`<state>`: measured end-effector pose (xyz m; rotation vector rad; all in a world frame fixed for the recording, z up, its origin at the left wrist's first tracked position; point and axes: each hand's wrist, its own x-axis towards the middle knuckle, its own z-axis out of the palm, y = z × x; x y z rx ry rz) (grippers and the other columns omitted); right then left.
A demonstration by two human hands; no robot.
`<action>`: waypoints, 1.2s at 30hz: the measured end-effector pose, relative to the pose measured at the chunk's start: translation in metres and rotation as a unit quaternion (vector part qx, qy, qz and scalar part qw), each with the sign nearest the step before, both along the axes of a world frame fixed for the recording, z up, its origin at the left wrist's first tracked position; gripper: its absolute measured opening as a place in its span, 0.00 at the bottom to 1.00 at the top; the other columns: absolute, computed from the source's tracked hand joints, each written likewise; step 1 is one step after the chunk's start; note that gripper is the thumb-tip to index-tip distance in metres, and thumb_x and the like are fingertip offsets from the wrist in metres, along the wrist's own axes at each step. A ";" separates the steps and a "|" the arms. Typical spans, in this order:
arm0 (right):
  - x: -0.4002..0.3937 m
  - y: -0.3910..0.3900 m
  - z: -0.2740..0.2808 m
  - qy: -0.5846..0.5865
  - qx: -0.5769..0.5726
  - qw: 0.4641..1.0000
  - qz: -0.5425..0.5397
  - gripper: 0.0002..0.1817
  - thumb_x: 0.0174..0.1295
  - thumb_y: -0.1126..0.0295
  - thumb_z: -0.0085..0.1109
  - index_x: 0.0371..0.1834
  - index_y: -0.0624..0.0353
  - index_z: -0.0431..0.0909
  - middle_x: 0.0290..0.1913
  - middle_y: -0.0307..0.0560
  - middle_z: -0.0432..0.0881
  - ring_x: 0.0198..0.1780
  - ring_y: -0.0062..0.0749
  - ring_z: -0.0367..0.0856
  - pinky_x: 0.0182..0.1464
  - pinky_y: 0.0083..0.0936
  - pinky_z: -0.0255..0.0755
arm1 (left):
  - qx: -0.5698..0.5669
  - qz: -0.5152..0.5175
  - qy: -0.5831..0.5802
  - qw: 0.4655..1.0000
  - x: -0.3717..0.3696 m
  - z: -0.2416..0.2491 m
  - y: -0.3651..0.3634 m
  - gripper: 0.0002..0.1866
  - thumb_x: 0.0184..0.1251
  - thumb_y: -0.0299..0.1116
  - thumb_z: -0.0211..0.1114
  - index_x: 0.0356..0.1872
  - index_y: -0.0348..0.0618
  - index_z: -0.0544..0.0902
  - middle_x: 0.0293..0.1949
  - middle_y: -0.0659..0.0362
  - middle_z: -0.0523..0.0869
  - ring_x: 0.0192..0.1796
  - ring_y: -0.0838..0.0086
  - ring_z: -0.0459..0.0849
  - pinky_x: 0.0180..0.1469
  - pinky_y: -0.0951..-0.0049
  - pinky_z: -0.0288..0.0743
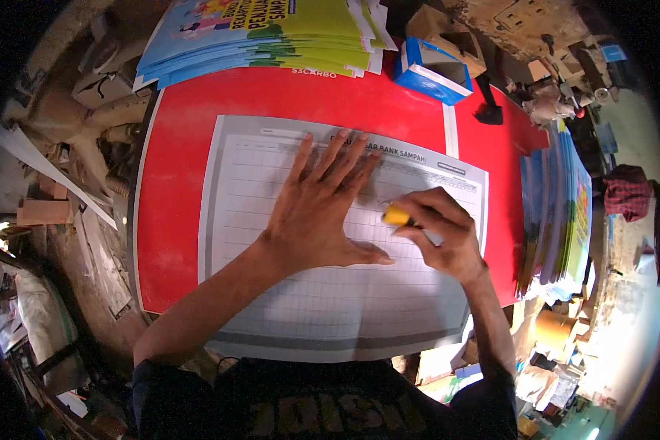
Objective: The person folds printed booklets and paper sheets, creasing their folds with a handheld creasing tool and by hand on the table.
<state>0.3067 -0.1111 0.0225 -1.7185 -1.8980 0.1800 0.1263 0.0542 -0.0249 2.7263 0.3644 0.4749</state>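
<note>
A large printed grid sheet (293, 308) lies in front of me, grey along its borders, with a heading across the top. My left hand (312, 216) rests flat on it, fingers spread toward the heading and thumb pointing right. Right of that thumb, my right hand (446, 233) is closed around a small yellow tool with a dark part (396, 215), held low over the sheet's grid. The fingers cover much of the tool, so I cannot tell its exact kind. Shadows of both hands fall across the paper.
Under the sheet is a red tabletop (172, 220). A stack of colourful printed booklets (271, 48) sits at the far edge, beside an open blue box (434, 77). Another booklet stack (557, 213) stands at the right. Wood scraps (48, 209) clutter the left side.
</note>
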 end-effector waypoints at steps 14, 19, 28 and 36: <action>-0.048 -0.050 0.007 0.102 -0.129 0.985 -0.051 0.25 0.52 0.77 0.77 0.56 0.60 0.84 0.45 0.48 0.85 0.44 0.44 0.88 0.44 0.33 0.86 | -0.054 -0.083 0.081 0.992 -0.049 0.029 -0.022 0.56 0.66 0.73 0.60 0.80 0.33 0.60 0.82 0.41 0.57 0.87 0.56 0.47 0.85 0.40 0.29; -0.043 -0.045 0.006 0.075 -0.141 0.987 -0.014 0.25 0.50 0.78 0.77 0.54 0.60 0.85 0.44 0.46 0.84 0.43 0.41 0.87 0.43 0.33 0.86 | -0.068 0.031 0.048 0.996 -0.054 0.008 -0.060 0.60 0.60 0.78 0.61 0.82 0.41 0.59 0.83 0.39 0.53 0.86 0.48 0.49 0.83 0.34 0.33; -0.041 -0.039 0.006 0.031 -0.141 0.989 0.030 0.25 0.47 0.76 0.78 0.52 0.63 0.84 0.43 0.45 0.83 0.42 0.39 0.86 0.40 0.33 0.85 | -0.098 0.033 0.054 0.993 -0.053 0.004 -0.061 0.59 0.61 0.76 0.63 0.82 0.42 0.60 0.83 0.40 0.53 0.86 0.48 0.48 0.83 0.33 0.34; -0.045 -0.044 0.002 0.049 -0.163 0.985 -0.012 0.22 0.55 0.72 0.78 0.52 0.65 0.82 0.44 0.48 0.82 0.38 0.43 0.88 0.37 0.34 0.85 | -0.069 0.027 0.068 0.995 -0.051 0.001 -0.062 0.60 0.60 0.78 0.61 0.81 0.38 0.60 0.83 0.40 0.50 0.87 0.49 0.42 0.83 0.32 0.31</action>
